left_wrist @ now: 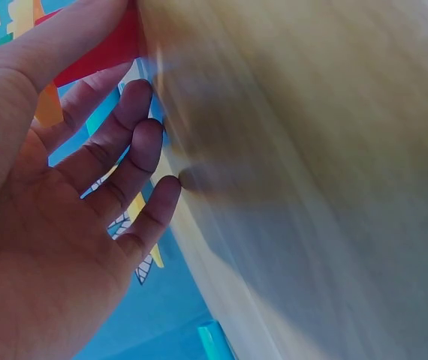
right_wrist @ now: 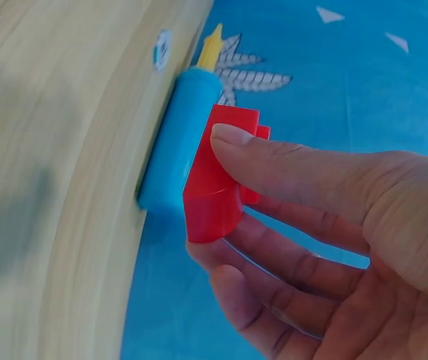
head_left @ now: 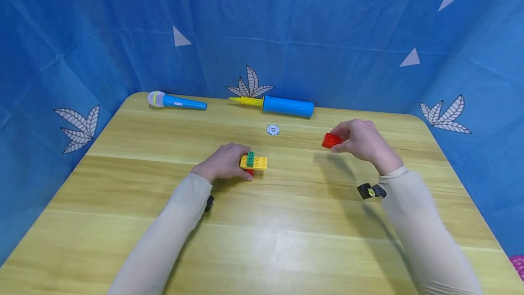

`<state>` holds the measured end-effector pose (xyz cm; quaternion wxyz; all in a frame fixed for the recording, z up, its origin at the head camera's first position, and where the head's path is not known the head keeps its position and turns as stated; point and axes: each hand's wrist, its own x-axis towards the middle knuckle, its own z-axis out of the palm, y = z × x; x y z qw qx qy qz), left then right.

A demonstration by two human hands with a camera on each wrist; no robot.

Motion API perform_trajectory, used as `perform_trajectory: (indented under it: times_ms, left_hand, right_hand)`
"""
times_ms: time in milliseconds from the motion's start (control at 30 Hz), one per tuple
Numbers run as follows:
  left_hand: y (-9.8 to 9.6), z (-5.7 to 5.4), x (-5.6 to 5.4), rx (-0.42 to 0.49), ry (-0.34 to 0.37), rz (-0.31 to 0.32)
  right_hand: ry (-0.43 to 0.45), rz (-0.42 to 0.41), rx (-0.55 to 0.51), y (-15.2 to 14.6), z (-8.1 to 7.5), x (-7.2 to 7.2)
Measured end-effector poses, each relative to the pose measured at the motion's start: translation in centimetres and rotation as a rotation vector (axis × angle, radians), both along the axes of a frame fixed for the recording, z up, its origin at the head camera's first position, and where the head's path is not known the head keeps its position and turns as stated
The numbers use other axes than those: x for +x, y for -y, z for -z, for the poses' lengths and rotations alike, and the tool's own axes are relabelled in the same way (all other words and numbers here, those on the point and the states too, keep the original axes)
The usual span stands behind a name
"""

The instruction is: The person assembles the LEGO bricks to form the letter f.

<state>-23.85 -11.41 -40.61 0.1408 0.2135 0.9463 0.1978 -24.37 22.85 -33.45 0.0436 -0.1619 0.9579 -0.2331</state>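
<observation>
In the head view my left hand (head_left: pixel 226 162) pinches a red toy brick (head_left: pixel 249 172) low on the table. On top of that brick sit a long yellow brick (head_left: pixel 260 163) and a small green brick (head_left: pixel 250 159). The left wrist view shows the thumb against the red brick (left_wrist: pixel 101 49), with the other fingers spread near the tabletop. My right hand (head_left: pixel 360 140) holds a second red brick (head_left: pixel 330 140) above the table, to the right. Seen from the right wrist, this red brick (right_wrist: pixel 218 176) has one rounded end and is between thumb and fingers.
A blue toy microphone (head_left: pixel 184 103) lies at the back left of the wooden table (head_left: pixel 254 249). A blue hand pump (head_left: pixel 288 106) with a yellow nozzle lies along the back edge. In front of it is a white chip (head_left: pixel 273 129). Blue cloth (head_left: pixel 327 22) hangs behind.
</observation>
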Motion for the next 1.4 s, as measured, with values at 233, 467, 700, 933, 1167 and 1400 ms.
perform_trajectory:
  times_ms: [233, 467, 700, 933, 1167, 1400]
  left_hand:
    - [-0.2, 0.1, 0.0, -0.009, 0.001, 0.000]
    - [-0.2, -0.1, -0.1, -0.016, 0.004, 0.004]
    - [-0.6, -0.1, -0.1, -0.019, -0.002, 0.009]
    - [-1.0, 0.1, -0.1, -0.019, -0.008, 0.018]
    - [-0.9, 0.3, -0.2, -0.020, 0.015, 0.002]
    - [-1.0, 0.4, -0.3, -0.019, 0.013, -0.007]
  right_hand:
    - [-0.005, -0.059, -0.006, 2.4, -0.3, -0.1]
    - [-0.010, -0.079, 0.006, 3.5, -0.6, -0.1]
    - [-0.018, -0.115, 0.028, 5.0, -0.8, -0.1]
    - [0.008, -0.147, 0.041, 7.2, -1.0, 0.1]
    - [0.007, -0.214, 0.035, 9.5, -1.1, 0.3]
    - [0.007, -0.251, 0.047, 11.1, -1.0, 0.3]
